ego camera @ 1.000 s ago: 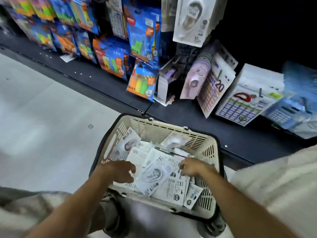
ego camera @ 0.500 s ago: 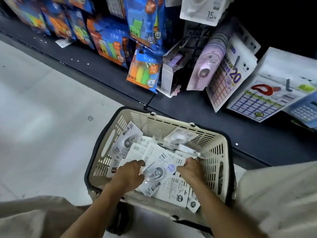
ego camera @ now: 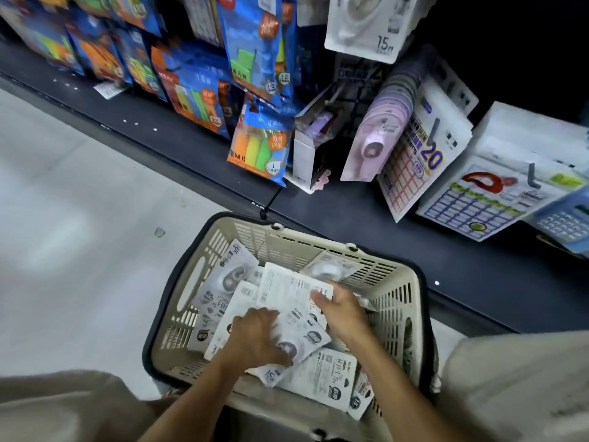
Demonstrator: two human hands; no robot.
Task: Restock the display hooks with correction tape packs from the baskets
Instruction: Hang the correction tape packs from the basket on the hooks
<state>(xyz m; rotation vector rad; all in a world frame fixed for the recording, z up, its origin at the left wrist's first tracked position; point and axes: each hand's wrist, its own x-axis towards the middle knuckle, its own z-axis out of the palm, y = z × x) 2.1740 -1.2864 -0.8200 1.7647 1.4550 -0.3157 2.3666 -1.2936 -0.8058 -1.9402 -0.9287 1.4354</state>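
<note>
A beige plastic basket with a dark rim sits on the floor in front of me, holding several white correction tape packs. My left hand grips a bundle of packs near the basket's front. My right hand pinches the top edge of a white pack lying back side up. One more white pack marked 15m hangs on a display hook above the shelf.
A dark low shelf runs diagonally behind the basket. Blue and orange packs hang at the left, purple tape packs and calendar-like cards lean at the right. Pale floor spreads to the left.
Both hands went from resting over the packs to taking hold of them. A pack has been lifted and turned back side up, and the view has dipped closer to the basket.
</note>
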